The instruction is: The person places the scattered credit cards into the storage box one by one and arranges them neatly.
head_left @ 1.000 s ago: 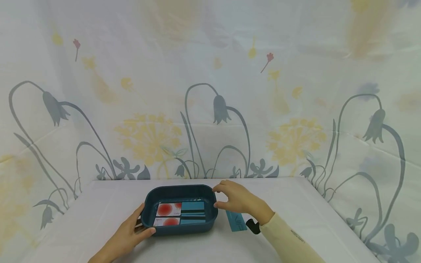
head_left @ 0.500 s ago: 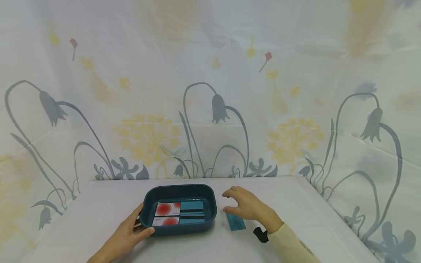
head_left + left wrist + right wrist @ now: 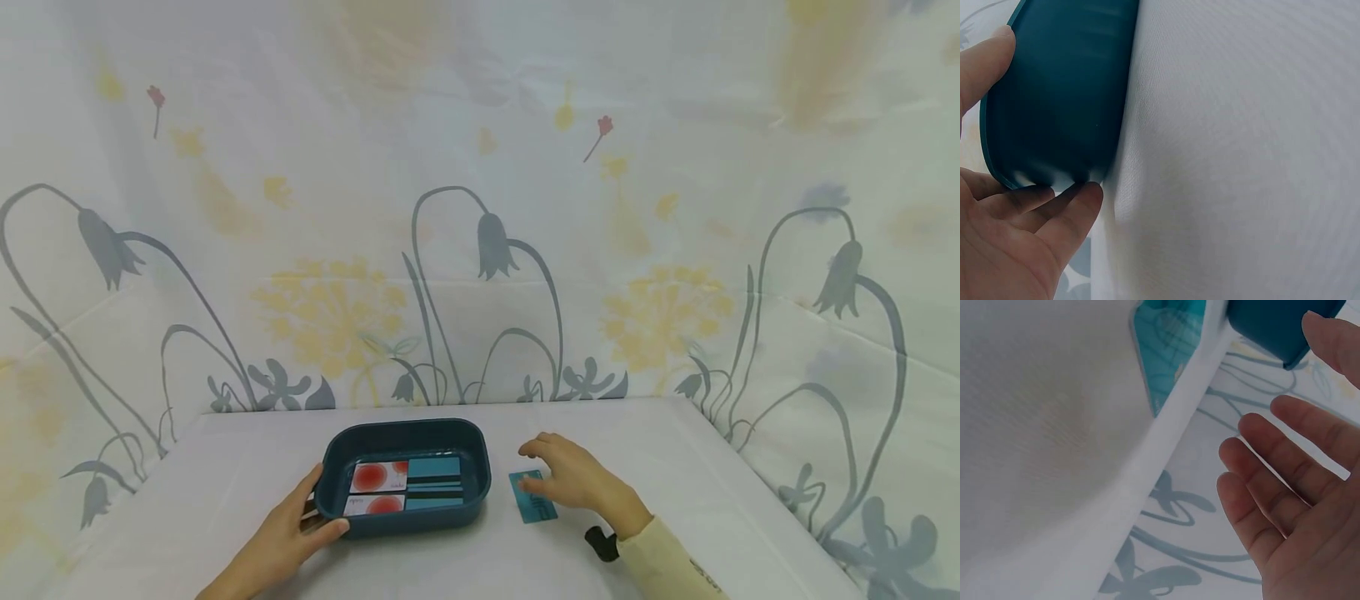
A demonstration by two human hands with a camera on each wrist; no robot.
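A dark teal tray (image 3: 408, 522) stands on the table, with white cards bearing red circles (image 3: 371, 477) and blue cards with black stripes (image 3: 435, 469) lying flat inside. My left hand (image 3: 281, 533) holds the tray by its left end, thumb at the front wall and fingers against the left side. In the left wrist view, the fingertips (image 3: 1088, 197) touch the tray's outer wall (image 3: 1060, 94). To the tray's right, a loose teal card (image 3: 536, 507) lies on the table. My right hand (image 3: 577, 475) hovers over that card with loosely bent, spread fingers, holding nothing.
A white cloth covers the table (image 3: 442, 571). Behind it hangs a pale curtain (image 3: 480, 333) printed with grey and yellow flowers. A small black object (image 3: 602, 543) shows beside my right wrist.
My right hand has moved away from the tray's right rim, rightward and down, to above the loose card. My left hand keeps its hold on the tray. The view has shifted slightly.
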